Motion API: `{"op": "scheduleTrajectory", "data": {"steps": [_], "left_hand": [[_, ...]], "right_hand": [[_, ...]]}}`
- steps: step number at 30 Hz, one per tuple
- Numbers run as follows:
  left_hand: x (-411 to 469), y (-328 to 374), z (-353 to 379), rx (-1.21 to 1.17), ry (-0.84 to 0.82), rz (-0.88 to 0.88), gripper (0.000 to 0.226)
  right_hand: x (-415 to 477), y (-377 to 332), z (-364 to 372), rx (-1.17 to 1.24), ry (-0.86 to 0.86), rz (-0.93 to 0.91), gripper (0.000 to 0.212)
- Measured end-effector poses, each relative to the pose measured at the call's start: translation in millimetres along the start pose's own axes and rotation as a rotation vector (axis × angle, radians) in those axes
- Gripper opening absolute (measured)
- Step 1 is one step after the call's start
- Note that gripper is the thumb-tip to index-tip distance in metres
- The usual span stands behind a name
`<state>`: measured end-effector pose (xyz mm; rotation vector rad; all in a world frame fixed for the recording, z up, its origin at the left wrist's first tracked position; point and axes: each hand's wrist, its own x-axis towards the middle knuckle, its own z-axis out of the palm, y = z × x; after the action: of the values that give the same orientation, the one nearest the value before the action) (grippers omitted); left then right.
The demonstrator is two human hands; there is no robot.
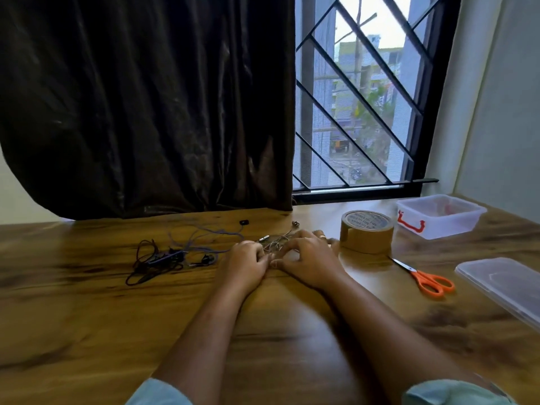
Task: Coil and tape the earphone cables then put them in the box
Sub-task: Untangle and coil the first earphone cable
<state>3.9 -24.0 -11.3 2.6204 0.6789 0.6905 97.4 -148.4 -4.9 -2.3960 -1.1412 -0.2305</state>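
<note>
Head view from my end: big wooden table (87, 317), clear lid (502, 285) near right, open box (438, 217) far right, tape roll (366, 230) beside it. Left hand (248, 258) and right hand (306, 255) are together mid-table, fingers curled on the pale earphone cable (273, 242). Dark earphone cables (163, 258) lie tangled left, orange scissors (429, 280) right.

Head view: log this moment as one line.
step: coiling | left hand grips pale cable | right hand on it | dark cables: loose | tape, scissors: untouched | box: open
</note>
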Motion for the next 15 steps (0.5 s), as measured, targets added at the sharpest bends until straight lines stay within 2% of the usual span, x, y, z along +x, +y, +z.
{"op": "scheduleTrajectory", "data": {"steps": [3, 7, 9, 12, 15], "left_hand": [[-1, 0, -3, -0.118, 0.055, -0.051, 0.031], [-3, -1, -6, -0.322, 0.13, -0.053, 0.036], [-3, -1, -6, -0.428, 0.158, -0.063, 0.042], [-3, 1, -8, -0.554, 0.173, -0.127, 0.051], [-4, 8, -11, -0.709, 0.192, -0.176, 0.058]], "right_hand": [[-2, 1, -3, 0.077, 0.022, -0.013, 0.026], [-1, 3, -6, 0.218, 0.077, 0.158, 0.074], [2, 5, -6, 0.345, 0.143, 0.245, 0.078], [4, 5, -9, 0.397, 0.28, 0.334, 0.065], [0, 6, -18, 0.31, 0.414, 0.427, 0.028]]}}
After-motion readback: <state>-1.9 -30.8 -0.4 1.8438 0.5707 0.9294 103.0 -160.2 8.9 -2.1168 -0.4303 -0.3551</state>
